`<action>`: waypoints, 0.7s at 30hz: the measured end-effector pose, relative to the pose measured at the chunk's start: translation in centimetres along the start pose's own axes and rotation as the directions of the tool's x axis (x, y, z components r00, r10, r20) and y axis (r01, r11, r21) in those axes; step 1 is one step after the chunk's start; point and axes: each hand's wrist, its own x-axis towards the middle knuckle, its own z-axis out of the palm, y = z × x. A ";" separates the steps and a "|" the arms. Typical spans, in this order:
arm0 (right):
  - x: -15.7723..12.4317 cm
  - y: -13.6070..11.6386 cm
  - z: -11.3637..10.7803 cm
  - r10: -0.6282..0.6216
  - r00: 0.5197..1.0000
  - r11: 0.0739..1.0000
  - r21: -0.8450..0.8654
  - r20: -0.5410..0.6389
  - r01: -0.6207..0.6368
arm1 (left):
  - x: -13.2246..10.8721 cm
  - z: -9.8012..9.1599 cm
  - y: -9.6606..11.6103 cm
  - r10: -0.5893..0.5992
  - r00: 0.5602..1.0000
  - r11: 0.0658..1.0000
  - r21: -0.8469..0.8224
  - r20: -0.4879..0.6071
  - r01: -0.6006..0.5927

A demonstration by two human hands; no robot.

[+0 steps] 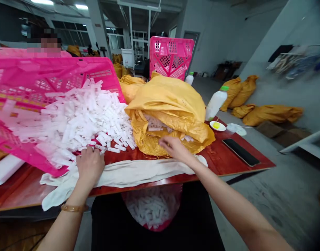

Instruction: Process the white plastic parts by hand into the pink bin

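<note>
White plastic tubes point(97, 108) form a large heap spilling out of a tipped pink crate point(115, 78) on the left. At the heap's front edge, my left hand point(90, 164) rests with fingers curled down against the tubes; whatever lies under the fingertips is hidden. A yellow woven sack point(167, 94) lies on the table with its mouth facing me and more white tubes inside. My right hand point(174, 147) is at the sack's mouth, fingers loosely bent and slightly apart, with nothing visible in them. A white cloth point(139, 172) stretches along the table's front edge below both hands.
On the right of the red table point(217, 157) are a phone point(240, 152), a small dish point(217, 126) and a white bottle point(216, 104). A pink container of tubes point(151, 209) is at my lap. Another pink crate point(171, 57) stands behind; a person sits across.
</note>
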 end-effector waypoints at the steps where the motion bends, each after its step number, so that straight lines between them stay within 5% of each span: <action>1: 2.5 0.6 -0.1 0.004 0.998 0.987 -0.160 -0.064 -0.015 | -0.4 -0.2 0.4 -0.026 1.000 1.000 -0.009 0.001 0.026; 4: 8.2 1.5 1.2 0.033 0.999 0.883 -0.469 0.013 -0.024 | -1.8 -1.6 1.9 -0.099 0.994 0.994 -0.031 0.055 0.100; 8: 11.0 1.2 3.5 0.061 0.996 0.873 -0.487 0.064 -0.022 | -4.1 -4.3 4.0 -0.134 0.973 0.982 -0.106 0.187 0.156; 12: 9.7 1.5 3.2 0.103 0.994 0.872 -0.485 0.045 -0.069 | -6.3 -5.7 6.1 -0.134 0.940 0.894 -0.372 0.313 0.251; 16: 4.9 2.3 1.1 0.153 0.985 0.867 -0.467 -0.080 -0.173 | -7.9 -5.3 8.0 -0.204 0.910 0.731 -0.562 0.361 0.387; 19: -1.0 1.8 0.7 0.248 0.942 0.969 0.067 -0.226 -0.239 | -8.8 -4.5 9.6 -0.247 0.923 0.716 -0.586 0.295 0.379; 21: -5.2 0.7 1.6 0.378 0.922 0.746 0.619 -0.089 -0.246 | -9.2 -4.1 10.8 -0.205 0.944 0.771 -0.551 0.259 0.319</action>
